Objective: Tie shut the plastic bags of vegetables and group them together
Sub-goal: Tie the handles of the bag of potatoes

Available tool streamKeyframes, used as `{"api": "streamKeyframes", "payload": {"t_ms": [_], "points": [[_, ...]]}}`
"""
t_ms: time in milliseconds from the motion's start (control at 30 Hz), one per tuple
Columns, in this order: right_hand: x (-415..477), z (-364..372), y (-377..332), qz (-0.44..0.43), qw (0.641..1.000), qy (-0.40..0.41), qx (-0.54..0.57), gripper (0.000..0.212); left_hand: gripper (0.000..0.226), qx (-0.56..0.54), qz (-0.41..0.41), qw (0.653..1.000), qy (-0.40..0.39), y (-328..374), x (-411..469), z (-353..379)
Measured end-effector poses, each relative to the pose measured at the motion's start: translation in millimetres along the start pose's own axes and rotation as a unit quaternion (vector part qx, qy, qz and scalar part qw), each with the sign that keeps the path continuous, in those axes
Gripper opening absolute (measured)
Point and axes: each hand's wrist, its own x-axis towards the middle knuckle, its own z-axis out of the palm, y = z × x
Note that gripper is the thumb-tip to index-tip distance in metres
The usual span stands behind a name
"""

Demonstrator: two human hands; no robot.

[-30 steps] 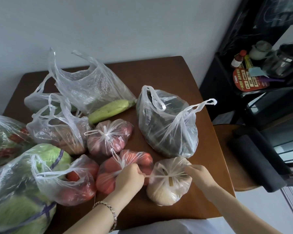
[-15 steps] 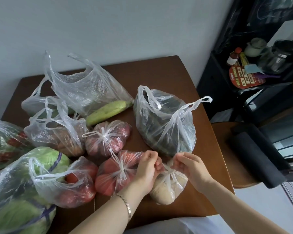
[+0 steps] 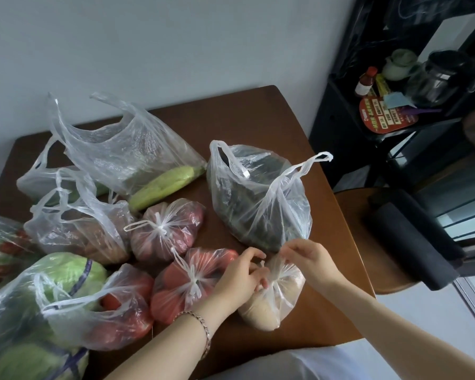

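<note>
A small clear bag with a pale round vegetable (image 3: pixel 272 303) lies at the table's near edge. My left hand (image 3: pixel 240 275) grips its gathered neck and one handle. My right hand (image 3: pixel 309 257) pinches the other handle just above the neck. Left of it lie two knotted bags of red vegetables (image 3: pixel 187 283) (image 3: pixel 166 231). Behind my hands stands an untied bag of dark green vegetables (image 3: pixel 258 204) with its handles up. An untied bag of tomatoes (image 3: pixel 113 314) sits further left.
More untied bags crowd the left of the brown table (image 3: pixel 244 124): green gourds (image 3: pixel 137 160), brown roots (image 3: pixel 77 229), cabbages (image 3: pixel 30 311). A wooden stool with a dark cushion (image 3: pixel 412 237) and a black shelf unit (image 3: pixel 395 105) stand to the right.
My hands had the two handles pulled wide apart; they have come together above the pale vegetable's bag and now work the handles at its neck.
</note>
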Motion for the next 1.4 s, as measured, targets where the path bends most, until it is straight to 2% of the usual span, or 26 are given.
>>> {"api": "streamKeyframes", "payload": {"t_ms": [67, 133, 233, 333, 400, 467, 533, 767, 833, 933, 1067, 1200, 1300, 1400], "points": [[3.4, -0.1, -8.0, -0.025, 0.999, -0.022, -0.025, 0.011, 0.027, -0.007, -0.021, 1.0, -0.017, -5.0, -0.4, 4.5], [4.4, 6.5, -13.2, -0.039, 0.997, -0.046, -0.053, 0.012, 0.018, -0.022, -0.012, 1.0, -0.018, -4.4, -3.9, 10.6], [6.3, 15.1, -11.9, -0.031, 0.998, -0.016, -0.047, 0.012, 0.029, -0.048, -0.013, 0.999, 0.017, -1.5, -6.5, 15.9], [7.9, 15.6, -7.0, 0.015, 1.0, 0.004, 0.007, 0.009, 0.026, -0.1, -0.029, 0.993, 0.05, 0.7, -5.2, 14.2], [5.3, 14.7, -2.2, 0.043, 0.997, -0.057, -0.021, 0.019, 0.025, -0.106, -0.025, 0.992, 0.064, -0.8, -3.6, 12.6], [1.4, 17.5, 1.4, 0.02, 0.985, -0.139, -0.1, 0.022, 0.026, -0.106, -0.015, 0.992, 0.074, -2.7, -3.6, 13.1], [-1.0, 21.2, 1.9, -0.013, 0.977, -0.162, -0.138, 0.018, 0.025, -0.105, -0.01, 0.99, 0.09, -4.9, -4.4, 15.2], [6.1, 34.7, 2.5, 0.019, 0.985, -0.151, -0.085, 0.01, 0.027, -0.101, 0.004, 0.985, 0.137, -12.8, -14.6, 11.7], [7.3, 40.4, 5.0, 0.028, 0.986, -0.128, -0.103, 0.008, 0.025, -0.085, 0.028, 0.979, 0.185, -10.2, -17.4, 4.7], [7.7, 45.0, 4.7, 0.034, 0.989, -0.1, -0.1, 0.011, 0.019, -0.15, 0.066, 0.956, 0.244, 0.9, -20.0, -8.9], [5.0, 46.0, 0.5, -0.02, 0.972, -0.167, -0.166, 0.017, 0.031, -0.127, 0.09, 0.968, 0.198, 19.8, -13.7, -10.8], [-1.0, 40.1, -1.6, -0.013, 0.953, -0.222, -0.207, 0.025, 0.024, -0.113, 0.066, 0.975, 0.178, 29.0, 1.1, -1.8], [-5.3, 35.7, 0.1, 0.01, 0.961, -0.205, -0.186, 0.032, 0.026, -0.115, 0.047, 0.975, 0.186, 28.5, 6.4, 2.8], [-5.6, 34.6, 2.5, 0.065, 0.981, -0.152, -0.107, 0.028, 0.035, -0.032, 0.034, 0.98, 0.194, 16.7, 2.5, 3.9]]}}
